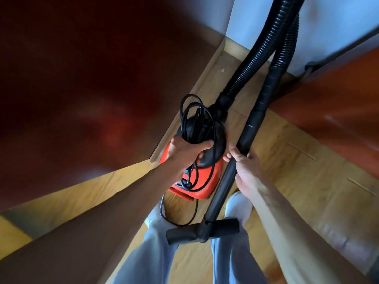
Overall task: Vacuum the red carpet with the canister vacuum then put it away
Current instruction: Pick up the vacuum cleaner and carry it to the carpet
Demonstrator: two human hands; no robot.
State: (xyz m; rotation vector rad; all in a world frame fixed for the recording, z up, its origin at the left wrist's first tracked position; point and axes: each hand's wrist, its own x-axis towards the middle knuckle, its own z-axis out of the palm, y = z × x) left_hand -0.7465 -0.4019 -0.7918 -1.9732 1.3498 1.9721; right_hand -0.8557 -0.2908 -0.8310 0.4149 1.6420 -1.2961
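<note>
Currently your left hand (187, 155) clamps its fingers (206, 144) round the coiled cord (194, 117) atop the canister vacuum (206, 179), by the floor (297, 171) edge; your right hand (246, 168) grips the stiff wand (223, 182). Expect a heavy body, floppy cord.

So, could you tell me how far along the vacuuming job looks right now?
Vacuuming looks done: the power cord is coiled up. In hand: the left hand grips that coil on the red canister, the right hand holds the wand, with the floor nozzle over the wooden floor, not the red carpet. Left: stowing the vacuum; no storage spot shows.
</note>
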